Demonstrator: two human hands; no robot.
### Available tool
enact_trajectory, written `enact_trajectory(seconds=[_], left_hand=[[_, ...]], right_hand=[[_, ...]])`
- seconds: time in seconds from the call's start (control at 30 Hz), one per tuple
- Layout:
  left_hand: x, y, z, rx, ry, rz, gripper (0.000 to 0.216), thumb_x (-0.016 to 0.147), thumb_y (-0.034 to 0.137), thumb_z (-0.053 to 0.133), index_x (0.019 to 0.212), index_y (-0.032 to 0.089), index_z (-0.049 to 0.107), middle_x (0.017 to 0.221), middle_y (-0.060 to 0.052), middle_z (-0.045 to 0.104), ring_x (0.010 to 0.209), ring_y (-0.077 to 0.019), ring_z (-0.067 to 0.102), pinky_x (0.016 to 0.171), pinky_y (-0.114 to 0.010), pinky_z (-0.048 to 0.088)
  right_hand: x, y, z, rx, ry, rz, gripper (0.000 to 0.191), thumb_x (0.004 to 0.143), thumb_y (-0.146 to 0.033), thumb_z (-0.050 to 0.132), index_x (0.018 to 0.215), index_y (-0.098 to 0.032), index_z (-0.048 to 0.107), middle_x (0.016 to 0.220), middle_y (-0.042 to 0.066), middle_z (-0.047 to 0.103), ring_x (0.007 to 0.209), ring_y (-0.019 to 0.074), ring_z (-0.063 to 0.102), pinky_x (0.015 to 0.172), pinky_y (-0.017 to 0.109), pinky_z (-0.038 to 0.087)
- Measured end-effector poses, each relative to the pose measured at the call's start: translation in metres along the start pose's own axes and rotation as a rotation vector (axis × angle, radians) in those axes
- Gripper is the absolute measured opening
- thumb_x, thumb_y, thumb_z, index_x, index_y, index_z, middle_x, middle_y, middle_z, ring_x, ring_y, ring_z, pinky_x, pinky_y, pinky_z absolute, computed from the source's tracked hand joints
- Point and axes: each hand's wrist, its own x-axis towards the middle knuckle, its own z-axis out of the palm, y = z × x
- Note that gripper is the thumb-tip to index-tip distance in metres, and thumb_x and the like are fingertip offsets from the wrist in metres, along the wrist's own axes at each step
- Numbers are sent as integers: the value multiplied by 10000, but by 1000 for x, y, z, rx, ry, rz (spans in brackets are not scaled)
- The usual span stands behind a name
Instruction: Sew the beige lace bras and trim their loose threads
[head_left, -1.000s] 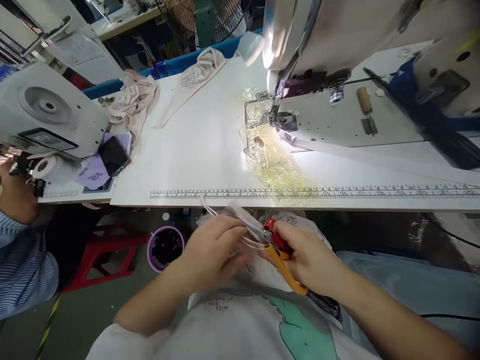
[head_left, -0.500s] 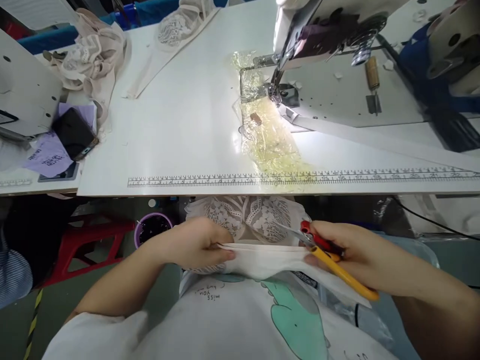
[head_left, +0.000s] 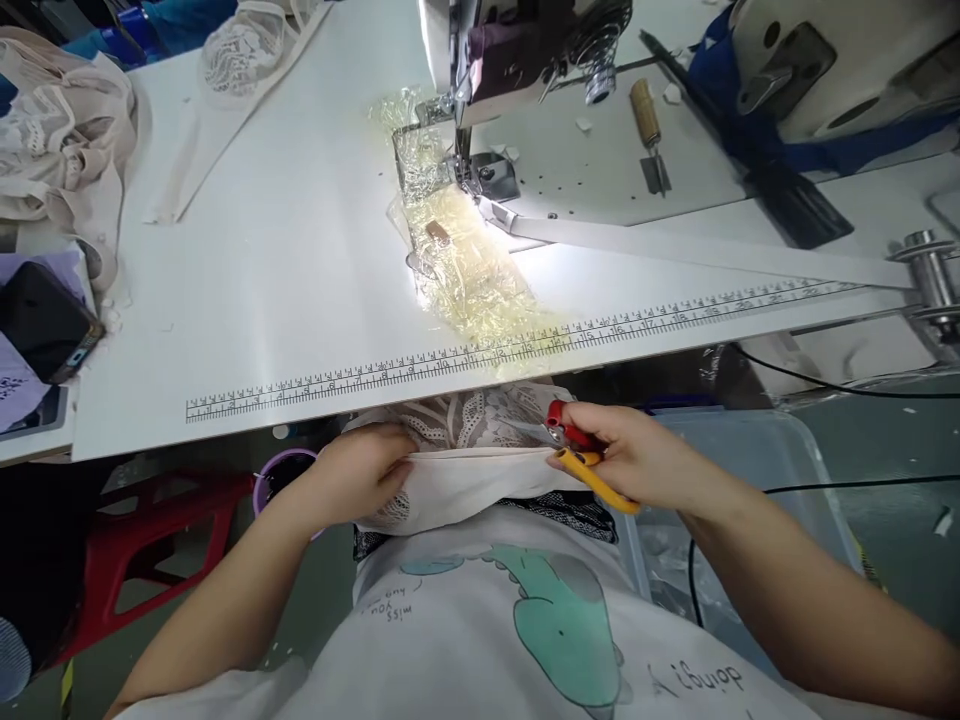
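Observation:
A pale lace bra [head_left: 480, 485] lies across my lap, just below the table edge, its smooth band stretched sideways between my hands. My left hand [head_left: 367, 470] pinches the band's left end between thumb and fingers. In my right hand [head_left: 619, 450] is a pair of scissors [head_left: 592, 482] with one red and one yellow handle; their blades point left over the lace. The right fingertips also meet the band's right end. How far the blades are apart I cannot make out.
A sewing machine [head_left: 517, 60] stands on the white table [head_left: 285, 290], with yellowish film [head_left: 480, 290] by its needle and a printed ruler [head_left: 420, 365] along the front edge. More bras [head_left: 240, 60] lie at the left, near a phone [head_left: 45, 320]. A red stool [head_left: 157, 550] is below.
The view has turned and shifted right, so the table slants and moves left. My right hand and the scissors have drawn nearer my left hand; both grips persist.

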Motion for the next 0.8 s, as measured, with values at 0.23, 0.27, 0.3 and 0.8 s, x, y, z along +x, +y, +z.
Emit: enact_trajectory(seconds=[0.23,0.27,0.3,0.8], left_hand=[[22,48,-1,266,69,55,265,795,174,442,1033,152,557,956,-96,630,820,-237,604,662,-327,483],[28,53,0,268,95,95,251,803,202,457,1028,149,554,956,-101,627,817,-242,602,661,-334,484],[33,58,3,244,120,153,241,812,231,470,1023,147,551,951,-102,628,819,-244,601,666,-340,485],[61,68,33,-931,218,22,177,793,303,575,858,140,595,729,-26,613,630,-121,537,559,-224,416]], right_hand=[[-5,5,-2,64,49,-21,283,769,-353,565,621,-214,367,604,-52,321,531,99,293,467,230,267],[-6,5,-2,85,51,-26,262,777,-358,565,640,-211,396,610,-49,348,534,99,318,470,230,281],[-8,5,-1,109,54,-37,243,781,-359,567,660,-209,420,618,-47,375,539,101,341,476,230,295],[-7,-7,13,546,223,-40,224,695,-328,635,777,-198,472,660,-45,440,557,99,412,512,229,371]])
